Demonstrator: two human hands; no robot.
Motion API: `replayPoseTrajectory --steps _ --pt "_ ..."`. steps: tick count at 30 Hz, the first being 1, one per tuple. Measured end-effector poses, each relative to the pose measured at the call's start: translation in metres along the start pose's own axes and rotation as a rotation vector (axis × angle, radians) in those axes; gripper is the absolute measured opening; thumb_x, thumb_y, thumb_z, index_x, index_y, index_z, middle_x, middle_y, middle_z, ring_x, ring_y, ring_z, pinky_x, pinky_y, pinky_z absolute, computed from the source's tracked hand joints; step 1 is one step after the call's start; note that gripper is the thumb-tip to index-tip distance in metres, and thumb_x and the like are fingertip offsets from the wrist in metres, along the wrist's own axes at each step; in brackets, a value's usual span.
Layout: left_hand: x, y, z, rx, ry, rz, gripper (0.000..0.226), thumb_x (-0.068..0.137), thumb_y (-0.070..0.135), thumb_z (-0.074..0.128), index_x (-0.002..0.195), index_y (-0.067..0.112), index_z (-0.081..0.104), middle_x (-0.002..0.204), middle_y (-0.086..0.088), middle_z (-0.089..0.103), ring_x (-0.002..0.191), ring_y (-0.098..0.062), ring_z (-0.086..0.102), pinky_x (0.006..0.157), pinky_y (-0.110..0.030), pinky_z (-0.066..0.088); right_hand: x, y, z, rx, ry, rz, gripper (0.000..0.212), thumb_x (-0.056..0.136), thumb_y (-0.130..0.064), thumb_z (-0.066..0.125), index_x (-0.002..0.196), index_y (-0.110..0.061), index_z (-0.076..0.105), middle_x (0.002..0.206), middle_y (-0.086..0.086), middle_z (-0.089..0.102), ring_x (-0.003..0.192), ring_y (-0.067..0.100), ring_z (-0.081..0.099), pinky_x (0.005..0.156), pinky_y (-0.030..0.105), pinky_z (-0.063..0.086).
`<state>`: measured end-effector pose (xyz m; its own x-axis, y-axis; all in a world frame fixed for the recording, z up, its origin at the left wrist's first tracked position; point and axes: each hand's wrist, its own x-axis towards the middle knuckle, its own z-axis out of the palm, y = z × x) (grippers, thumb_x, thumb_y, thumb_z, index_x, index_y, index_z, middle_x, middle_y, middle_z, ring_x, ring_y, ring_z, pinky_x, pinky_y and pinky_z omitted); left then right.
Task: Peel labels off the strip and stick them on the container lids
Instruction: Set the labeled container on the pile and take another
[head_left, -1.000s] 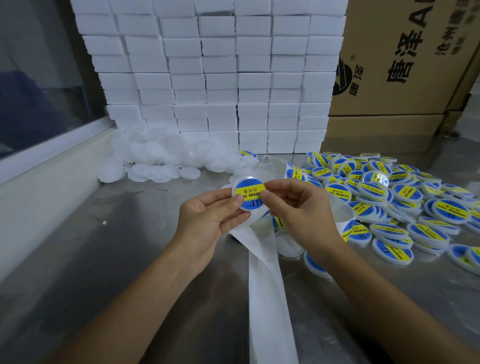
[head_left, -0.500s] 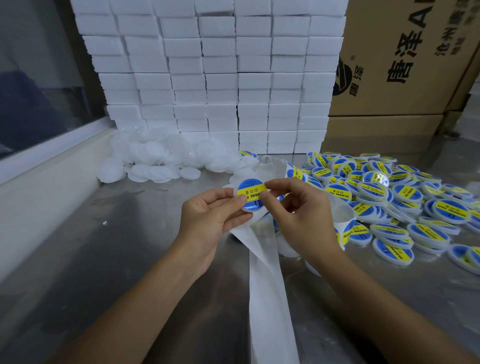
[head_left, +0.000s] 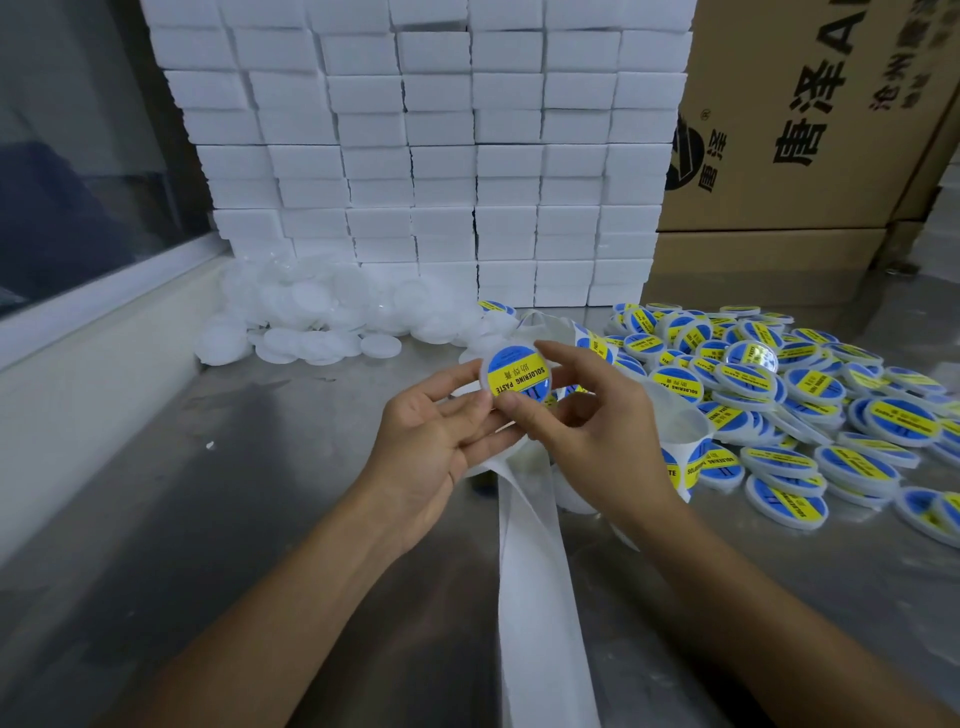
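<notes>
Unlabelled white lids (head_left: 322, 332) lie heaped at left. The left hand (head_left: 436, 441) and right hand (head_left: 587, 431) pinch a lid (head_left: 519, 374) between fingertips above the table (head_left: 208, 519); its blue-yellow label reads "SOLDERING PASTE". The white backing strip (head_left: 535, 571) trails below. Labelled lids (head_left: 779, 405) pile at right.

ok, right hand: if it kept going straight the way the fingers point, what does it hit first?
The right hand points up-left, thumb already on the labelled lid that the left hand also holds. Beyond that probably the plain white lids, though depth is unclear.
</notes>
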<state>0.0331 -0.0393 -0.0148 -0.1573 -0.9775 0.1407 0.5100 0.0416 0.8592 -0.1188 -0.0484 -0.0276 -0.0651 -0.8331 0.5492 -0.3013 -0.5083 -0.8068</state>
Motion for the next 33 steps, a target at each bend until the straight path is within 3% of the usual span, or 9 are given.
replayPoseTrajectory --steps 3,7,13,15,19,21,25,28,33 --pt "-0.001 0.000 0.000 0.017 -0.041 0.001 0.033 0.095 -0.003 0.046 0.126 0.003 0.056 0.111 -0.021 0.070 0.104 -0.033 0.069 0.081 -0.035 0.058 0.003 -0.001 0.001 0.124 -0.020 0.054 0.051 0.070 -0.025 0.086 0.115 -0.024 0.063 0.089 -0.003 0.067 0.060 0.012 0.067 0.061 0.023 0.052" --pt "-0.001 0.001 0.000 0.038 -0.031 -0.010 0.036 0.092 -0.003 0.050 0.128 0.001 0.055 0.111 -0.022 0.070 0.101 -0.034 0.070 0.079 -0.034 0.059 0.009 -0.004 -0.003 0.236 -0.013 0.059 0.028 0.078 -0.011 0.078 0.103 -0.017 0.066 0.072 0.006 0.070 0.059 0.011 0.067 0.058 0.023 0.055" --pt "-0.005 -0.003 0.002 0.075 -0.080 -0.011 0.030 0.089 0.000 0.053 0.115 0.010 0.064 0.105 -0.020 0.073 0.095 -0.036 0.071 0.077 -0.032 0.059 0.010 -0.004 -0.008 0.250 -0.002 0.052 0.008 0.092 -0.009 0.063 0.096 -0.011 0.069 0.063 -0.004 0.071 0.047 0.008 0.061 0.046 0.018 0.047" --pt "-0.004 -0.003 0.001 0.072 -0.068 0.000 0.031 0.090 -0.001 0.053 0.117 0.010 0.064 0.105 -0.018 0.073 0.095 -0.033 0.072 0.076 -0.031 0.059 0.009 -0.005 -0.007 0.221 -0.014 0.070 0.014 0.087 -0.017 0.071 0.100 -0.016 0.070 0.069 -0.001 0.072 0.049 0.014 0.064 0.049 0.022 0.052" --pt "-0.004 -0.002 -0.001 0.085 -0.099 0.020 0.035 0.079 0.007 0.060 0.114 0.013 0.066 0.106 -0.016 0.073 0.098 -0.028 0.071 0.075 -0.029 0.058 0.005 -0.005 -0.003 0.227 -0.039 0.133 0.052 0.062 -0.040 0.081 0.107 -0.020 0.067 0.075 -0.005 0.069 0.059 0.023 0.069 0.056 0.030 0.059" --pt "-0.004 -0.002 -0.001 0.099 -0.110 0.015 0.036 0.075 0.009 0.063 0.111 0.015 0.068 0.105 -0.013 0.074 0.096 -0.027 0.072 0.074 -0.028 0.059 0.007 -0.006 -0.005 0.241 -0.012 0.135 0.046 0.063 -0.039 0.080 0.100 -0.014 0.068 0.071 -0.002 0.070 0.054 0.022 0.068 0.053 0.032 0.058" --pt "-0.003 -0.004 0.000 0.143 -0.124 0.003 0.038 0.073 0.009 0.064 0.110 0.016 0.067 0.102 -0.010 0.075 0.095 -0.027 0.072 0.074 -0.029 0.059 0.011 -0.004 -0.011 0.280 0.035 0.097 0.017 0.087 -0.021 0.069 0.085 -0.005 0.066 0.070 0.008 0.073 0.051 0.041 0.064 0.043 0.048 0.051" --pt "-0.003 -0.003 0.000 0.161 -0.104 0.015 0.037 0.075 0.008 0.063 0.112 0.014 0.066 0.100 -0.011 0.075 0.093 -0.027 0.073 0.072 -0.028 0.059 0.008 -0.006 -0.010 0.265 0.014 0.113 0.014 0.087 -0.021 0.070 0.084 -0.008 0.065 0.071 0.005 0.073 0.057 0.041 0.066 0.046 0.050 0.054" --pt "-0.006 -0.006 0.001 0.289 -0.107 0.046 0.028 0.090 -0.002 0.057 0.114 0.007 0.068 0.098 -0.012 0.076 0.091 -0.026 0.073 0.073 -0.028 0.059 0.004 -0.010 -0.010 0.081 0.058 0.177 0.050 0.056 -0.052 0.085 0.070 -0.014 0.055 0.070 0.009 0.065 0.050 0.026 0.064 0.038 0.032 0.051"
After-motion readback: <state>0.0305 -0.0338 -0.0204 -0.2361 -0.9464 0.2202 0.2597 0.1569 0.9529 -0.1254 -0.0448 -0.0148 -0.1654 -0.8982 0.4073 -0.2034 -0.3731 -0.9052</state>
